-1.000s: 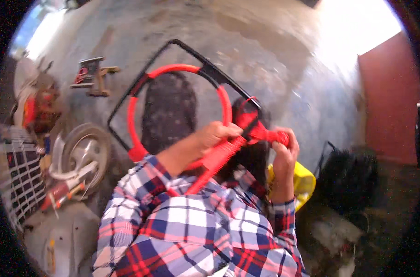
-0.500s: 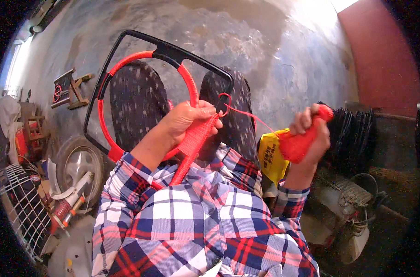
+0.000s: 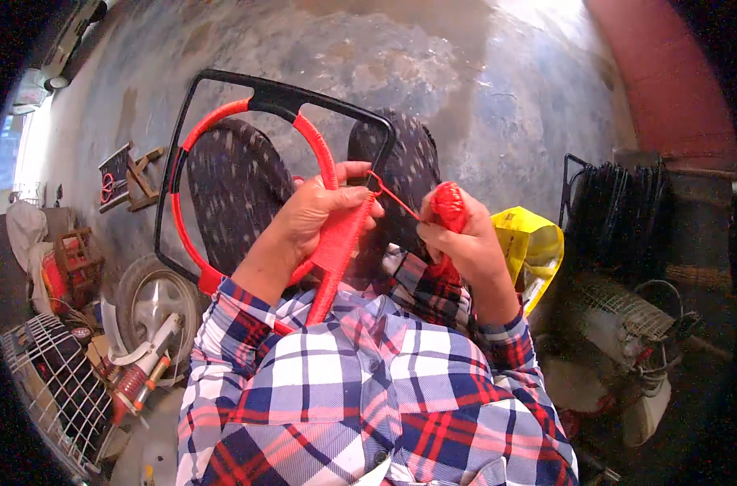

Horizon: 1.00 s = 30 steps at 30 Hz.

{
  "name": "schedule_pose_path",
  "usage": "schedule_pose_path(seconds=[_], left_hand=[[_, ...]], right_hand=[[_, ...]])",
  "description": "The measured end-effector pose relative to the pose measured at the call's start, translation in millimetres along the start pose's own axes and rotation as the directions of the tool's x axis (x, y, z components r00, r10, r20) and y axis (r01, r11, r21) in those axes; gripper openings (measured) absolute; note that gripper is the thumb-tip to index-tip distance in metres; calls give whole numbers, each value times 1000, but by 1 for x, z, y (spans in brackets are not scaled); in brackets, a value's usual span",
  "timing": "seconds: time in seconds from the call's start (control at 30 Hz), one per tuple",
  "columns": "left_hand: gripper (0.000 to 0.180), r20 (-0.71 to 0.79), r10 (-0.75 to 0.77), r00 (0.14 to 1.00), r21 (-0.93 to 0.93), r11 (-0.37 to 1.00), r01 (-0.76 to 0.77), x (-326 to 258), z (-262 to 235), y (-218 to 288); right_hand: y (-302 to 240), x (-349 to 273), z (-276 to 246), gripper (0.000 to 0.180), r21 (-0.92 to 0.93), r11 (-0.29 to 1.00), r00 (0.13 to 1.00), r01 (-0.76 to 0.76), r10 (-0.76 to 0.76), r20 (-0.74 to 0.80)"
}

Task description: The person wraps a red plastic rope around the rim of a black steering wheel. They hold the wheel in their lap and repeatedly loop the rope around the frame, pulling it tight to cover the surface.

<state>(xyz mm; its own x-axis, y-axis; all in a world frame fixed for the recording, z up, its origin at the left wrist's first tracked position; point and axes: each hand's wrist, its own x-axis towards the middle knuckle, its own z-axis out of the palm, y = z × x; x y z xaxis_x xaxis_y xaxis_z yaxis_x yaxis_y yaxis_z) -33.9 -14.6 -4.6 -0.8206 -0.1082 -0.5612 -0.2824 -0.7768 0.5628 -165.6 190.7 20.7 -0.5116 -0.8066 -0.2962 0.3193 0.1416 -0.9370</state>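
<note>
Across my lap lies a black frame point(image 3: 336, 102), rounded at the corners, with a round ring point(image 3: 317, 146) inside it. Red cord is wound tightly round most of the ring and along a side bar. My left hand point(image 3: 310, 215) is closed on the red-wrapped part point(image 3: 336, 239) near the frame's right side, thumb on top. To its right, my right hand point(image 3: 475, 251) clutches a bundle of red cord point(image 3: 449, 207). A taut strand point(image 3: 398, 201) runs from the bundle to a small loop at the bar by my left fingertips.
A yellow bag point(image 3: 538, 243) stands just right of my right hand. Farther right is a stack of black frames point(image 3: 619, 215). On the left are a small folding stool point(image 3: 132, 180), a wheel point(image 3: 155, 304) and a white wire crate point(image 3: 61, 385).
My right hand has come in leftward with the cord bundle, close to my left hand, and the strand between them is shorter. The frame has tilted slightly. More of the yellow bag shows.
</note>
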Motion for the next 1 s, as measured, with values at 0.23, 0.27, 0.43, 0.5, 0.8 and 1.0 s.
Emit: schedule_pose_path(seconds=[0.23,0.27,0.43,0.5,0.8,1.0], left_hand=[[25,21,22,1000,49,999,-23,3,-2,-5],[22,24,22,999,54,998,-23,3,-2,-5],[18,18,10,1000,53,999,-11,4,-3,-5],[19,26,4,1000,32,999,-5,6,-8,-7],[35,124,-33,992,-225,973,60,14,-27,-13],[43,117,-39,992,-224,972,65,17,-24,-9]], right_hand=[[-4,-16,1,20,321,946,999,-40,46,-9],[-6,-16,2,20,343,939,999,-35,41,-10],[-17,-18,4,21,402,916,998,-5,31,-58],[-18,-21,5,20,391,920,997,-10,39,-68],[-29,-35,-60,11,120,984,856,131,-51,-515],[24,-98,-289,20,601,580,834,551,-407,-372]])
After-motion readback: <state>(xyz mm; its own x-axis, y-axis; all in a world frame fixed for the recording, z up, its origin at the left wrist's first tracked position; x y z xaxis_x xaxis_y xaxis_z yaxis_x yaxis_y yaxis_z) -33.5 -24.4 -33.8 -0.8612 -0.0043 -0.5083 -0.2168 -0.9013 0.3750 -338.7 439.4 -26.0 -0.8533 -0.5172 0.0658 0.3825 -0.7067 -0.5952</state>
